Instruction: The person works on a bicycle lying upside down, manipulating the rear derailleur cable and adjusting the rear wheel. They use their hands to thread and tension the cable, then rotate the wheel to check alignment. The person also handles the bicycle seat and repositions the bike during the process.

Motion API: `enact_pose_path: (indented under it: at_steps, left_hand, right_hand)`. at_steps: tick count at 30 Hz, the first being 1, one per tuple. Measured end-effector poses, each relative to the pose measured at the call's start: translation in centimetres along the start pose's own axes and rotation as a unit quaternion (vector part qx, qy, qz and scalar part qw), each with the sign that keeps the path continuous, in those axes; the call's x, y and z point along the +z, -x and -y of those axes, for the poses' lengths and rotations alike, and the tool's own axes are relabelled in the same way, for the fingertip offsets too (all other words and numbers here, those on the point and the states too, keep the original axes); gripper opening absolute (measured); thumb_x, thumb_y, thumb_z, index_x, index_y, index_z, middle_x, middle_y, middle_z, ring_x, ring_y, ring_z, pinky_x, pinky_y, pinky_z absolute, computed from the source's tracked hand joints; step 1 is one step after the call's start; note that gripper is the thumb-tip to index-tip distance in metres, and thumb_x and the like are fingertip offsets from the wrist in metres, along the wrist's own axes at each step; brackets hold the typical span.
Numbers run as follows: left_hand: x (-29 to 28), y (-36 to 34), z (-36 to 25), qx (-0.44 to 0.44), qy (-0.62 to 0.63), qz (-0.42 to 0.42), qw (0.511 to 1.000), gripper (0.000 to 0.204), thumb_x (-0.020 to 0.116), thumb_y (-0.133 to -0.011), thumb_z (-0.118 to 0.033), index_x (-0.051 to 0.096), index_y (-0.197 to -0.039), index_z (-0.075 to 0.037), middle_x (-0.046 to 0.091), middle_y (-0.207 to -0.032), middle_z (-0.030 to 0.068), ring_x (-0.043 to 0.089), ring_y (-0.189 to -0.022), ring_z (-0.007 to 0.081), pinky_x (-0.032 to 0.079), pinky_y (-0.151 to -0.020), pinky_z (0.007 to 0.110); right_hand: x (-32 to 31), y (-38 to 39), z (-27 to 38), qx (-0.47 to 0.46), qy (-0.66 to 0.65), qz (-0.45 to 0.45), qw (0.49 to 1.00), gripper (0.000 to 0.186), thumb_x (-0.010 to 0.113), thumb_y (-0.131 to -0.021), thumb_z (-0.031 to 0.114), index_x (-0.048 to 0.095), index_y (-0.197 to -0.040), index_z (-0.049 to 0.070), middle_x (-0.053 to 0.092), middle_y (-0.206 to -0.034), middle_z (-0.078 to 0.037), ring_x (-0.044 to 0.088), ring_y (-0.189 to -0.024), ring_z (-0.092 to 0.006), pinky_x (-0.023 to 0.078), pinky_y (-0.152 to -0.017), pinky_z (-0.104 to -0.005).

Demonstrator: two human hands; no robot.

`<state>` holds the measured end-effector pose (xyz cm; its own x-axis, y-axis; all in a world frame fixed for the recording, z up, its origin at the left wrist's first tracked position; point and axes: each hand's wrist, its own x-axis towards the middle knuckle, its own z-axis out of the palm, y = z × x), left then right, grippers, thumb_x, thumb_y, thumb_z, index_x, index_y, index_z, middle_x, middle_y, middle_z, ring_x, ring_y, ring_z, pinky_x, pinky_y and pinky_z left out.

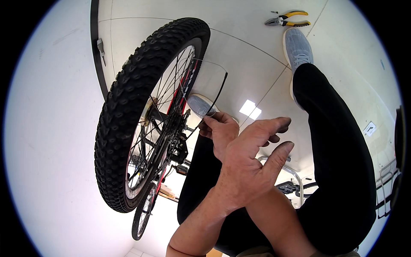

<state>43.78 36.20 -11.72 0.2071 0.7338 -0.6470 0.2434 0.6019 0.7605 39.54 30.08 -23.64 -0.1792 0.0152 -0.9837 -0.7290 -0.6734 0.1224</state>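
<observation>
My forearms cross, the left one over the right. My left hand (246, 165) is in front with its back up, thumb and fingers apart, nothing between them. Behind it, my right hand (223, 132) pinches a thin black brake or shift cable housing (221, 88) between thumb and fingertips. A fine bare wire (209, 63) loops from the housing's upper end toward the wheel. The housing's lower part runs toward the rear derailleur (182, 150). To the left stands the bicycle's knobby rear wheel (124, 111). My left hand partly hides the right wrist.
Yellow-handled pliers (287, 19) lie on the tiled floor (248, 25) beside my right shoe (298, 48). My other shoe (200, 104) is next to the wheel. Another wheel (144, 212) shows below, and a curved grey tube (295, 173) stands behind my hands. A white wall (51, 128) borders the left.
</observation>
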Motion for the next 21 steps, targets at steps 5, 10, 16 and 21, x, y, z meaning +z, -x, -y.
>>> enact_pose_path:
  at_steps: [5,10,16,21]
  left_hand:
    - [-0.2,0.1,-0.2,-0.003,-0.002,0.001,1.0,0.044,0.072,-0.091,-0.002,0.059,-0.133,0.005,0.068,-0.118,0.017,0.066,-0.1,0.0171,0.052,-0.095,0.033]
    - [-0.3,0.1,0.2,-0.003,0.005,0.001,1.0,0.044,0.073,-0.091,-0.003,0.06,-0.132,0.005,0.068,-0.117,0.0168,0.066,-0.1,0.0175,0.052,-0.095,0.033]
    - [-0.3,-0.1,0.1,0.007,-0.014,0.002,1.0,0.043,0.073,-0.091,-0.002,0.06,-0.131,0.006,0.068,-0.116,0.016,0.067,-0.101,0.0176,0.054,-0.093,0.032]
    - [-0.3,-0.1,-0.4,-0.006,-0.014,-0.001,1.0,0.043,0.072,-0.091,-0.001,0.059,-0.132,0.006,0.069,-0.116,0.0162,0.068,-0.099,0.0176,0.053,-0.092,0.032]
  right_hand:
    - [0.4,0.4,-0.4,-0.028,0.016,0.006,0.999,0.013,0.068,-0.095,0.004,0.063,-0.104,-0.002,0.068,-0.093,-0.01,0.07,-0.078,-0.0197,0.06,-0.069,-0.0321]
    - [0.5,0.3,-0.1,-0.048,-0.007,0.015,0.999,0.013,0.069,-0.094,0.005,0.064,-0.104,-0.003,0.069,-0.092,-0.009,0.07,-0.079,-0.0191,0.06,-0.068,-0.0316]
    - [1.0,0.7,-0.5,-0.058,0.007,0.087,0.994,0.014,0.068,-0.095,0.004,0.064,-0.106,-0.004,0.069,-0.092,-0.01,0.07,-0.073,-0.0185,0.06,-0.068,-0.031]
    - [1.3,0.8,-0.4,-0.042,-0.013,0.086,0.995,0.014,0.067,-0.095,0.003,0.064,-0.106,-0.005,0.069,-0.092,-0.011,0.072,-0.075,-0.0204,0.061,-0.069,-0.0326]
